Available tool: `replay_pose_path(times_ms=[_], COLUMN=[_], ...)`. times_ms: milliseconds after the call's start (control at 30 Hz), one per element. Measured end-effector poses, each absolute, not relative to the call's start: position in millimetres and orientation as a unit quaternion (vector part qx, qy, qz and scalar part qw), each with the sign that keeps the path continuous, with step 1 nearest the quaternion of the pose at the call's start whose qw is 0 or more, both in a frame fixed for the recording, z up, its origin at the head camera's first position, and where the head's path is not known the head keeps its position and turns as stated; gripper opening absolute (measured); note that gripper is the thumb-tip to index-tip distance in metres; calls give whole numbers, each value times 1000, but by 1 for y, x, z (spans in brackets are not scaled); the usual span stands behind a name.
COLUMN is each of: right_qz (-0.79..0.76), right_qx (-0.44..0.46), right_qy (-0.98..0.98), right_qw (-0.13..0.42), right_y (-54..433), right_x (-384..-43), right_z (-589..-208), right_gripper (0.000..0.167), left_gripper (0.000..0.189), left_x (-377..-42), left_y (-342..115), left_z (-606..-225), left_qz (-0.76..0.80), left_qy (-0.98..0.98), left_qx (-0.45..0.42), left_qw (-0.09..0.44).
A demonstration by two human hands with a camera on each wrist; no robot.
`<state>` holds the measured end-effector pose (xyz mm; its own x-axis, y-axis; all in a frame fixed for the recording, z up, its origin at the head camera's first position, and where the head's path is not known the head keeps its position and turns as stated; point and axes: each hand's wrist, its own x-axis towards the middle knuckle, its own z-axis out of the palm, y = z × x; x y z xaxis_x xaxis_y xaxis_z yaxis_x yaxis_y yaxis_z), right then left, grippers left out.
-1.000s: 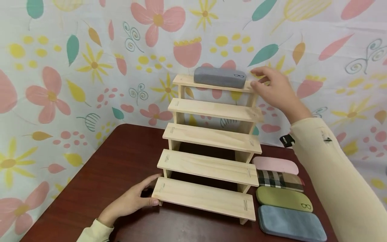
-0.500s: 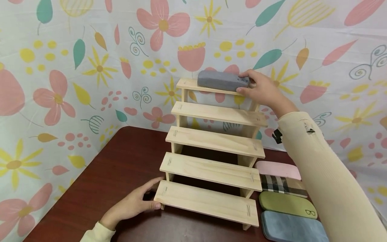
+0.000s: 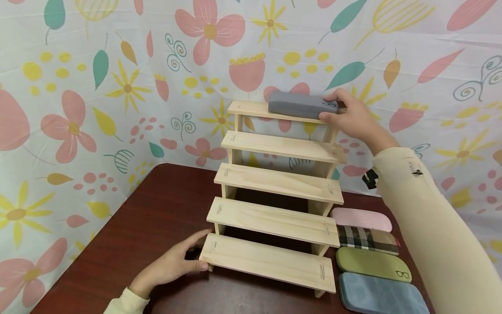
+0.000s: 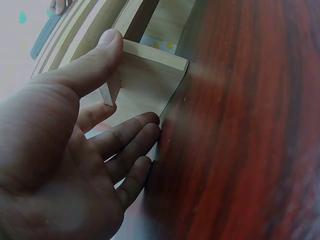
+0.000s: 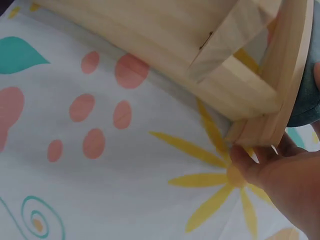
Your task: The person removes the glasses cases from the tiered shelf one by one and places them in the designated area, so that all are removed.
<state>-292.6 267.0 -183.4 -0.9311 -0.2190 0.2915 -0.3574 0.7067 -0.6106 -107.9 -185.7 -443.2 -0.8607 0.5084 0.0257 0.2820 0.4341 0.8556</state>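
A tiered wooden display rack (image 3: pixel 270 259) with several steps stands on the dark red table. On its top step lies a grey-blue glasses case (image 3: pixel 296 104) with a small spectacles print. My right hand (image 3: pixel 354 117) pinches the case's right end, thumb in front and fingers behind. In the right wrist view, that hand is beside the end of the top board (image 5: pixel 260 127). My left hand (image 3: pixel 172 264) holds the left end of the bottom step, thumb at the front corner. The left wrist view shows its thumb against the board and the other fingers by the side upright (image 4: pixel 145 77).
Right of the rack lie a pink case (image 3: pixel 361 219), a plaid case (image 3: pixel 370 240), an olive case (image 3: pixel 372 265) and a blue case (image 3: pixel 382 293), lined up front to back. A flower-print cloth (image 3: pixel 117 144) hangs behind the table (image 3: pixel 157 209).
My right hand has come in from the right, taken hold of the grey-blue case's end, and drawn it rightward along the top step. My left hand stays on the rack.
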Motion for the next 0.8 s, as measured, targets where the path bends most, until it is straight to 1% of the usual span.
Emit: replay_pose_path(times_ms=[200,400,800], right_qz=[361,364,423], right_qx=[147,134,119], right_qy=[-914,-913,-892], right_qw=[115,129,106], right_y=[286,300,318], right_x=[-287,-284,-279], right_z=[-186,-187,-187], right_gripper=[50,49,46], left_gripper=[83,83,83], left_x=[-108,-108,-105], left_y=[-186,-187,-186], left_z=[-444,-444,-441], left_qz=[479,481,482], left_qy=[836,835,833], left_qx=[243,243,245], left_qw=[116,116,114])
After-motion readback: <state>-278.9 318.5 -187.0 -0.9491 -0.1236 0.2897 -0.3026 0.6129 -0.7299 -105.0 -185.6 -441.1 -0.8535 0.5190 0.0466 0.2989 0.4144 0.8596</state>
